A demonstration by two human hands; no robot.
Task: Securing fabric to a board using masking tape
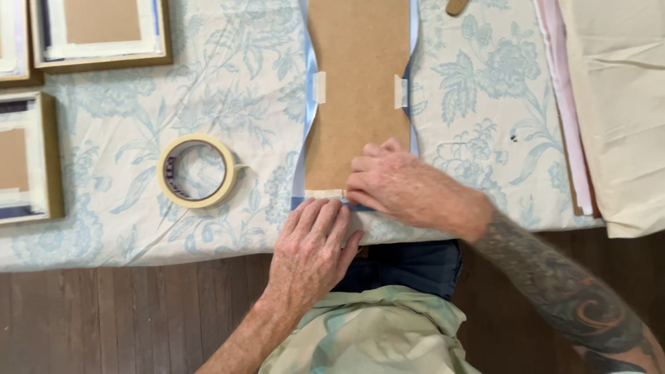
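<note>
A long brown backing board point(357, 83) lies on a blue-edged sheet on the floral tablecloth point(228, 76). Short strips of masking tape point(319, 87) hold its left and right sides. My left hand point(312, 253) rests flat at the board's near edge, fingers pressing beside a strip of tape point(323, 194) along that edge. My right hand point(398, 187) lies over the board's near right corner, fingers curled down on the same strip. Neither hand lifts anything.
A roll of masking tape point(197, 170) lies left of the board. Wooden picture frames, backs up, sit at far left point(28, 159) and top left point(100, 34). Folded cream and pink cloth point(609, 104) lies at right. Wooden floor point(125, 318) shows below the table edge.
</note>
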